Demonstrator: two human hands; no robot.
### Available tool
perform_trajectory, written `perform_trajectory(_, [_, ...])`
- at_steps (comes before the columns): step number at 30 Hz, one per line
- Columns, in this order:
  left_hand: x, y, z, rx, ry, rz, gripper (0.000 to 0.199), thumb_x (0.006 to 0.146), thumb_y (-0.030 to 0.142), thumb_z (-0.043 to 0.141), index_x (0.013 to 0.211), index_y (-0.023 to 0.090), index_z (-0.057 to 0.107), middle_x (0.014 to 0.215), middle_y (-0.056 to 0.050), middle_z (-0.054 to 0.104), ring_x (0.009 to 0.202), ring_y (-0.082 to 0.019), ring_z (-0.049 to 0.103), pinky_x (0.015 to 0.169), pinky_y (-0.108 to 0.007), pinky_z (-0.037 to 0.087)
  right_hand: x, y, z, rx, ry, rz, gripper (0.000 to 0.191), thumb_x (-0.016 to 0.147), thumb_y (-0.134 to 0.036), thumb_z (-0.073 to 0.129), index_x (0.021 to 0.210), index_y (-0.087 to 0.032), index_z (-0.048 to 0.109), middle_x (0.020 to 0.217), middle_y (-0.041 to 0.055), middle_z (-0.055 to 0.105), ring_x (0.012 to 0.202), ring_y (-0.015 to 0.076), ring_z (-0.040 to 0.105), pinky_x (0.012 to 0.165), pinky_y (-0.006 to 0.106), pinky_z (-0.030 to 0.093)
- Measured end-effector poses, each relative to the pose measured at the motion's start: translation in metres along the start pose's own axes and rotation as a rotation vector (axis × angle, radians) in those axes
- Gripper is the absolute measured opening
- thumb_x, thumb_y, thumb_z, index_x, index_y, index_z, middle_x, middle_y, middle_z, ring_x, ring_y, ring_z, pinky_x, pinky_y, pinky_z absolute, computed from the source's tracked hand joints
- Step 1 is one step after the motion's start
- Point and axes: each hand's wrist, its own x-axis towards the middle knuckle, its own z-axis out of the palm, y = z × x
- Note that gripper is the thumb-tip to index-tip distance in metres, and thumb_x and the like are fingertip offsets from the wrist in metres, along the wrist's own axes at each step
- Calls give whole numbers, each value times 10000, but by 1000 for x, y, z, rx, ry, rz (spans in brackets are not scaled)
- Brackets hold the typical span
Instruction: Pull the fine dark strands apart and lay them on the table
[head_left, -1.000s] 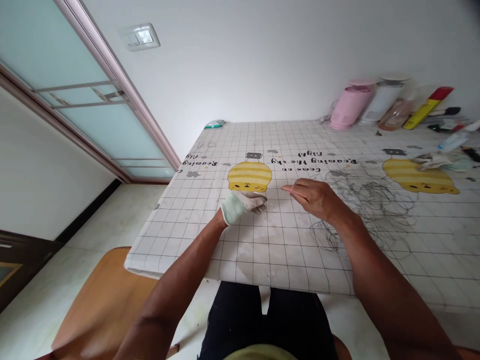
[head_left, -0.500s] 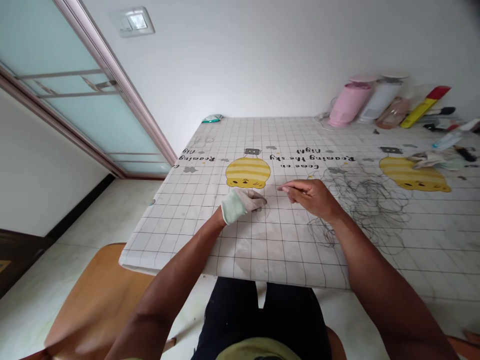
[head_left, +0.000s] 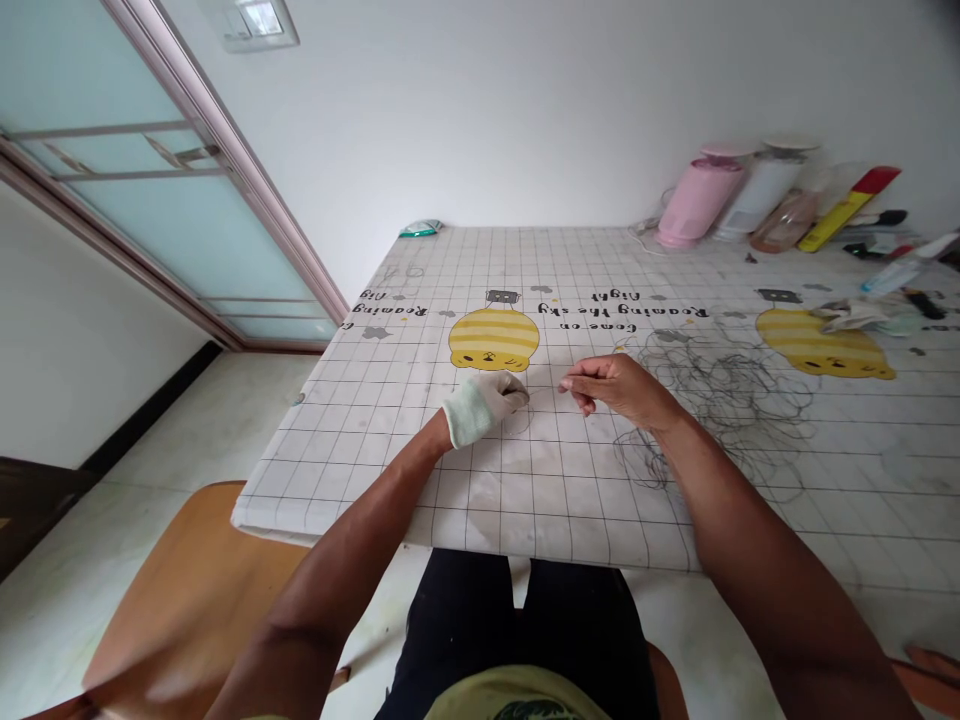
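Observation:
My left hand point(head_left: 491, 402), in a white glove with a pale green cuff, is closed in a pinch low over the tablecloth. A faint loop of thin wire point(head_left: 517, 425) curves just below its fingertips and seems to be held in them. A short way to the right, my bare right hand point(head_left: 607, 385) has thumb and forefinger pressed together, pointing at the left. Whatever lies between those fingertips is too fine to make out. Beside and partly behind the right wrist spreads a loose tangle of thin dark wire point(head_left: 739, 400).
A checked tablecloth point(head_left: 360, 440) with yellow bear prints covers the table. At the back right stand a pink cylinder point(head_left: 697, 200), a white cylinder point(head_left: 761, 195) and a yellow-red box point(head_left: 847, 210). A green-white packet point(head_left: 421, 229) lies at the far left corner. A wooden chair point(head_left: 187, 590) stands left.
My right hand's lower fingers have loosened and spread a little, with the pinch kept. My left fingers have curled in slightly. The camera view has shifted a little.

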Motion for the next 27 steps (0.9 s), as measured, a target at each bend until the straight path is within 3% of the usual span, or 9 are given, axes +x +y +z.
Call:
perform_trajectory(7, [-7,-1,5,79,-30,5,181,849,238,591,782,227,759,866,-24,747,797,-186,650,696,-279,489,1,5,-1,-136,-75,97,322,839,-523,752,816,-202,727,596,-17,602,520,120,545,528,273,485])
perform_trajectory(13, [-7,-2,13,249,-5,188,212,840,161,590,711,228,746,791,-41,692,780,-208,613,780,-324,467,2,1,-10,-382,-175,46,316,880,-509,718,768,-214,710,569,-19,630,530,124,576,502,251,399])
perform_trajectory(15, [-4,-1,14,277,33,203,235,853,172,578,677,222,727,758,-42,668,767,-206,603,764,-326,458,1,0,-16,-357,-134,31,355,909,-552,685,821,-210,730,608,-6,653,544,131,594,522,260,433])
perform_trajectory(19, [-2,2,11,220,267,106,259,892,234,564,666,217,688,744,-27,651,764,-184,590,739,-305,448,0,-1,-22,-276,156,23,494,957,-645,596,897,-183,759,718,49,706,565,145,608,547,286,495])
perform_trajectory(21, [-2,4,9,178,406,28,258,892,258,572,657,221,672,706,-13,623,743,-171,577,716,-292,441,-1,-1,-17,-218,220,-4,539,960,-673,576,889,-172,765,714,60,703,562,148,603,540,287,498])
perform_trajectory(23, [-4,7,9,116,493,-19,252,888,288,586,658,231,671,668,-4,598,731,-170,571,691,-285,435,-1,0,-4,-149,158,-33,548,960,-680,571,890,-173,765,700,55,693,562,149,606,538,284,502])
perform_trajectory(27, [-8,10,12,31,500,-28,258,899,341,577,684,247,683,655,-2,598,753,-179,581,663,-276,433,0,-2,35,-86,0,-66,502,947,-665,604,894,-186,745,708,36,686,599,152,627,557,279,516])
